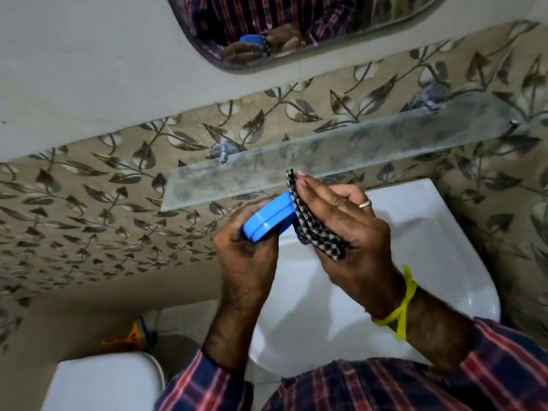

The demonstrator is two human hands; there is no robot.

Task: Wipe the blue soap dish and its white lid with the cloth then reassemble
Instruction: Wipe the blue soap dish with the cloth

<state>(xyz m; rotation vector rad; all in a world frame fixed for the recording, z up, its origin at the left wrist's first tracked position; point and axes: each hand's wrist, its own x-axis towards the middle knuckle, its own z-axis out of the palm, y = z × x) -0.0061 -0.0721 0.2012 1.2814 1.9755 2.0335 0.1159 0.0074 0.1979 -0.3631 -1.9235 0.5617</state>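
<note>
Plaid sleeve (207,384) nearest; my left hand (246,247) grips the blue soap dish (268,217) edge-up so my right hand (341,229), clutching the cloth (314,229), can rub its face.

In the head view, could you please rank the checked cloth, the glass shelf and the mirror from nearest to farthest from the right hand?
From the right hand:
1. Checked cloth, pressed under its fingers.
2. Glass shelf, just beyond the fingertips.
3. Mirror, high on the wall.
</note>
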